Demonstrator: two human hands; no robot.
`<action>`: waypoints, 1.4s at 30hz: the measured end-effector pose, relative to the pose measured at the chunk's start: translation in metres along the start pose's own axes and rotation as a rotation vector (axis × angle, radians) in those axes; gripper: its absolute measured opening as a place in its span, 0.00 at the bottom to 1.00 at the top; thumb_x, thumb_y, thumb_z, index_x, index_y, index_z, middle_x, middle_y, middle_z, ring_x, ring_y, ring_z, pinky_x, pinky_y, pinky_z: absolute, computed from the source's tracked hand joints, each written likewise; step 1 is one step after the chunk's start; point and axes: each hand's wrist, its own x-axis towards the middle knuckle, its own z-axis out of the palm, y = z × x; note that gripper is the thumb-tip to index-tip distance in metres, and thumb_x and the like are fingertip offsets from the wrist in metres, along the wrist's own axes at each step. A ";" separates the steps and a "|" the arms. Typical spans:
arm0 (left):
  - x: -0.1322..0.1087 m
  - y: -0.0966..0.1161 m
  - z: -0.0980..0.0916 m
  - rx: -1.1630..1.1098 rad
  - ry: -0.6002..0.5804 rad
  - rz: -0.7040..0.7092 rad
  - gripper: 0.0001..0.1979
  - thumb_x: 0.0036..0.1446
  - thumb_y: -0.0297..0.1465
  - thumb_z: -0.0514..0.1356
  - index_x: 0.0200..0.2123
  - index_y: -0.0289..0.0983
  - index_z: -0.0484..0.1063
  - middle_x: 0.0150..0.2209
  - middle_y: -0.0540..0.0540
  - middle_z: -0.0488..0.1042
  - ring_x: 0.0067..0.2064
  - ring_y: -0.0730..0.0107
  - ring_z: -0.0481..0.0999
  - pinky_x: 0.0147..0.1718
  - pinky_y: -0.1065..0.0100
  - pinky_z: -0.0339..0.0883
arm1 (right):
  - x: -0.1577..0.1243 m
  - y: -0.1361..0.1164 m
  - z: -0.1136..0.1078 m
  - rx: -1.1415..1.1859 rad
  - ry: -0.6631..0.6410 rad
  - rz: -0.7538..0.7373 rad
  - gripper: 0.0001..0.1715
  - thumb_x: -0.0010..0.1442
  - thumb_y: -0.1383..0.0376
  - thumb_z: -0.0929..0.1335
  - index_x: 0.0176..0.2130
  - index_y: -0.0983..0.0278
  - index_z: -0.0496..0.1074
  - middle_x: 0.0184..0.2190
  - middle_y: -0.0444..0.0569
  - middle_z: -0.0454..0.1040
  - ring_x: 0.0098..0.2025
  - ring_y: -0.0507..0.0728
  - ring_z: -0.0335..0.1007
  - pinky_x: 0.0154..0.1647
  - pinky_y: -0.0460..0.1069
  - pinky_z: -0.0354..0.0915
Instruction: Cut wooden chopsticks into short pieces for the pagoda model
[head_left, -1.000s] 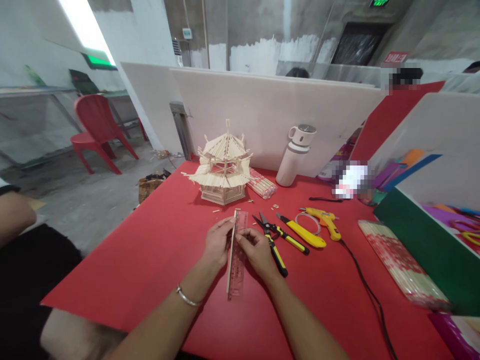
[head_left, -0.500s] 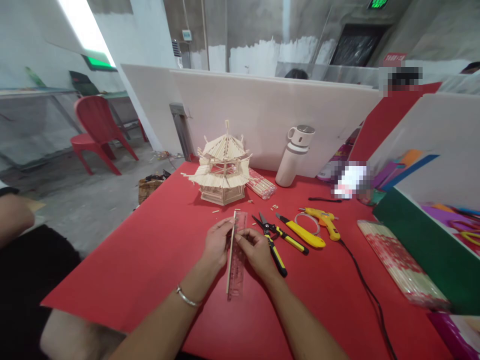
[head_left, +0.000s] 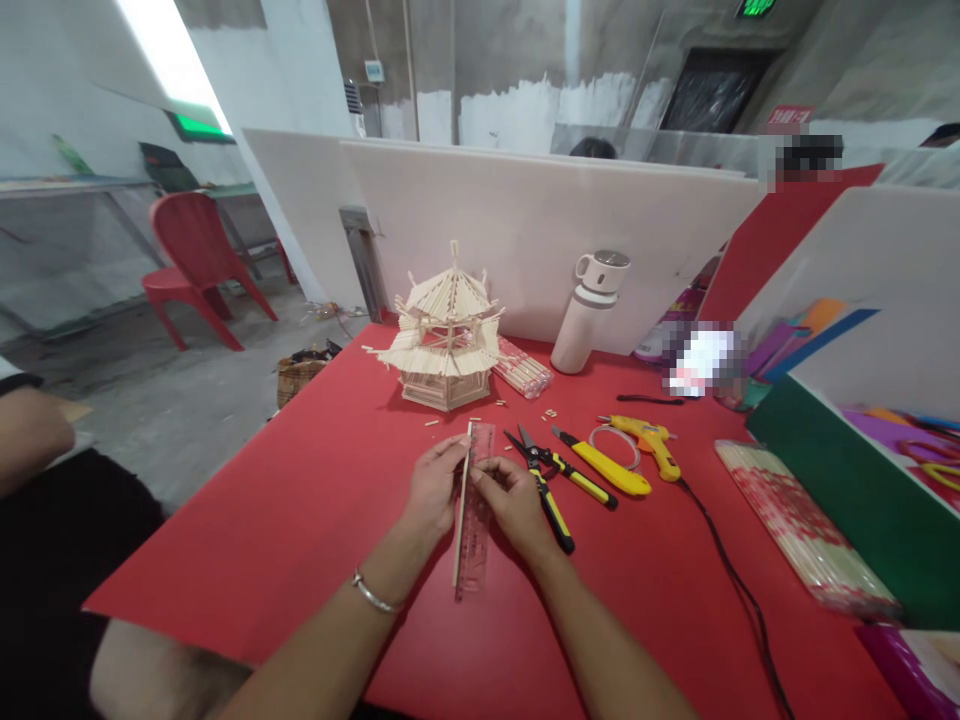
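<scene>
A thin wooden stick (head_left: 459,545) lies lengthwise along the left edge of a clear plastic ruler (head_left: 474,565). My left hand (head_left: 433,485) is closed around the upper part of the stick from the left, its thumb near the top end. From the right, my right hand (head_left: 516,500) reaches across the ruler, thumb and forefinger pinched together at the stick; its other fingers are curled. Just right of that hand are black-and-yellow cutters (head_left: 555,515) with open jaws. Beyond both hands stands a six-sided pavilion model (head_left: 448,345) built of sticks.
A yellow utility knife (head_left: 611,468) and a yellow glue gun (head_left: 651,440) with a trailing cord lie rightward on the red tabletop (head_left: 300,520). Stick packs (head_left: 806,530) lie farther right and behind the model. A white flask (head_left: 589,315) stands by the white board (head_left: 517,220). Someone sits at left.
My hands, the stick and the ruler stay in the same place. The person's arm and knee at the left edge have shifted very slightly.
</scene>
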 end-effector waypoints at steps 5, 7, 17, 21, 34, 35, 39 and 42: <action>0.001 -0.001 0.000 0.005 0.018 0.015 0.20 0.30 0.33 0.78 0.29 0.31 0.79 0.24 0.49 0.78 0.25 0.76 0.73 0.28 0.74 0.67 | 0.001 0.000 0.000 -0.005 0.000 -0.009 0.12 0.54 0.57 0.73 0.31 0.63 0.76 0.27 0.44 0.76 0.29 0.53 0.68 0.34 0.48 0.65; 0.000 -0.002 0.000 0.004 0.015 0.019 0.20 0.30 0.32 0.78 0.30 0.31 0.80 0.24 0.49 0.78 0.25 0.75 0.73 0.28 0.73 0.67 | 0.001 0.000 0.000 -0.006 0.000 -0.012 0.12 0.54 0.57 0.73 0.31 0.63 0.76 0.26 0.44 0.75 0.29 0.53 0.67 0.33 0.48 0.65; -0.002 -0.001 0.005 0.025 0.006 0.045 0.18 0.31 0.34 0.76 0.28 0.31 0.79 0.22 0.50 0.77 0.24 0.76 0.71 0.26 0.73 0.65 | 0.001 0.001 0.000 -0.008 0.009 -0.019 0.11 0.54 0.57 0.73 0.30 0.63 0.76 0.27 0.44 0.76 0.29 0.53 0.68 0.34 0.48 0.65; -0.002 -0.001 0.005 0.037 0.020 0.056 0.18 0.31 0.34 0.76 0.27 0.32 0.78 0.21 0.51 0.75 0.23 0.77 0.70 0.25 0.74 0.64 | 0.001 0.001 0.000 -0.005 0.004 -0.019 0.11 0.55 0.57 0.72 0.31 0.63 0.76 0.27 0.44 0.76 0.30 0.54 0.69 0.35 0.48 0.66; -0.001 -0.003 0.004 0.049 0.012 0.078 0.17 0.33 0.34 0.75 0.28 0.32 0.79 0.22 0.51 0.75 0.23 0.77 0.70 0.26 0.74 0.65 | 0.001 0.000 0.000 0.011 -0.002 -0.003 0.11 0.54 0.57 0.73 0.30 0.63 0.75 0.27 0.43 0.75 0.29 0.53 0.68 0.34 0.48 0.65; -0.001 -0.003 0.004 0.050 0.012 0.079 0.17 0.33 0.34 0.75 0.28 0.32 0.79 0.22 0.51 0.76 0.23 0.77 0.70 0.26 0.74 0.64 | 0.001 0.001 0.000 0.011 -0.004 -0.003 0.11 0.54 0.57 0.73 0.30 0.63 0.75 0.27 0.43 0.75 0.29 0.53 0.68 0.35 0.48 0.65; -0.001 -0.003 0.004 0.058 0.017 0.079 0.17 0.33 0.34 0.75 0.28 0.32 0.79 0.22 0.51 0.75 0.23 0.77 0.70 0.25 0.74 0.64 | 0.000 0.002 0.000 0.010 -0.005 -0.004 0.11 0.55 0.57 0.73 0.31 0.63 0.75 0.27 0.43 0.75 0.29 0.53 0.67 0.34 0.48 0.65; -0.001 -0.003 0.003 0.059 0.013 0.073 0.18 0.34 0.35 0.75 0.29 0.32 0.79 0.22 0.51 0.75 0.23 0.76 0.71 0.26 0.73 0.65 | 0.000 0.001 0.000 0.007 -0.002 -0.004 0.11 0.54 0.57 0.73 0.31 0.63 0.75 0.27 0.43 0.75 0.29 0.53 0.67 0.34 0.48 0.65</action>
